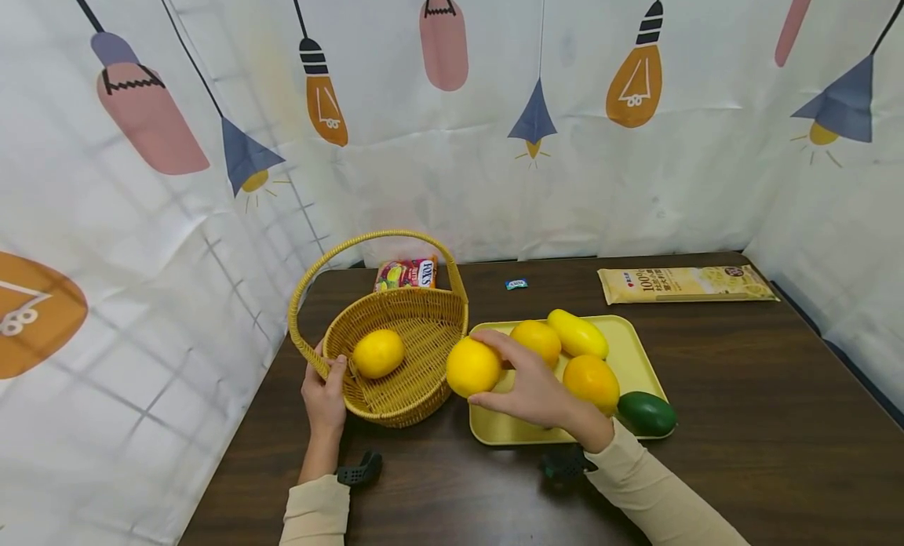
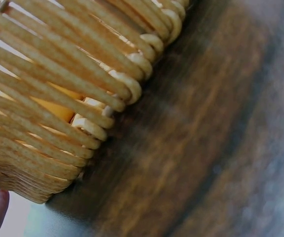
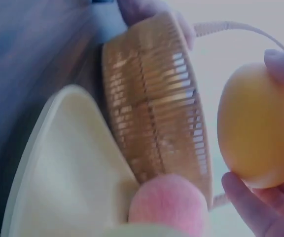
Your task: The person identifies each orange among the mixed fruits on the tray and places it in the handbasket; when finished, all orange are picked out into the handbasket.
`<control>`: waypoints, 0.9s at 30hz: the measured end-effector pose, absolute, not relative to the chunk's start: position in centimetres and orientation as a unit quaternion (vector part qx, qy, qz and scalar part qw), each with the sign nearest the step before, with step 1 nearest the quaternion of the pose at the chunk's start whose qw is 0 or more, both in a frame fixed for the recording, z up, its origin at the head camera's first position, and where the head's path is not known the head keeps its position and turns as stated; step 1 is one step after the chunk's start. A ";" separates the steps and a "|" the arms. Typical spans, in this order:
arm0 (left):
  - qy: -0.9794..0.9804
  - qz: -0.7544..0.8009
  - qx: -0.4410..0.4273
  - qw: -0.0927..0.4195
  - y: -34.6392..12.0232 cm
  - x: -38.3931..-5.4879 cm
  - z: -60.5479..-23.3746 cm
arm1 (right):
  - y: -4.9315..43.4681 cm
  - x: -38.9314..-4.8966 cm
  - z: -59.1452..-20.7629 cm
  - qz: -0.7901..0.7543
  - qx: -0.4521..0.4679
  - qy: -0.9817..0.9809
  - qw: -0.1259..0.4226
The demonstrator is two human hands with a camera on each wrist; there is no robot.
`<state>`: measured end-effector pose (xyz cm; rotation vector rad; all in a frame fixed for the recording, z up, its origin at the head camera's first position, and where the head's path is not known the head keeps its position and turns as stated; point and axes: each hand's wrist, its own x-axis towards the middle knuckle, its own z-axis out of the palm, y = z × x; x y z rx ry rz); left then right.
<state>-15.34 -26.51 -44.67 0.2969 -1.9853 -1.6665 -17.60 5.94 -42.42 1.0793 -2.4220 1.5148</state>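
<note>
My left hand (image 1: 326,397) grips the left rim of a yellow wicker basket (image 1: 417,409) beside the foot of its arched handle, thumb uppermost. The basket tips toward me, and a yellow lemon-like fruit (image 1: 379,354) lies inside. Between thumb and fingers, my right hand (image 1: 533,385) holds a round yellow fruit (image 1: 472,367) near the basket's right rim, over the left edge of a yellow tray (image 1: 628,338). That same fruit looks oval in the right wrist view. On the tray are two orange fruits (image 1: 592,383), a long yellow fruit (image 1: 577,334) and a dark green avocado-like fruit (image 1: 646,414).
A pink peach-like fruit (image 3: 169,205) shows at the tray in the right wrist view. Behind the basket lies a colourful candy bag (image 1: 406,274). A small blue wrapped sweet (image 1: 516,284) and a long yellow packet (image 1: 688,285) lie toward the table's far edge, before a printed curtain.
</note>
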 end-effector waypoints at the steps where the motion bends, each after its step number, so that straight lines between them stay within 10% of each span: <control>1: -0.733 -0.617 0.109 0.264 -26.6 -15.3 -44.7 | 5.7 -17.6 -42.3 0.507 0.344 -0.790 0.040; 27: -0.744 -0.600 0.100 0.277 -26.4 -15.1 -44.5 | -1.6 -18.7 -42.3 0.545 0.369 -0.753 -0.009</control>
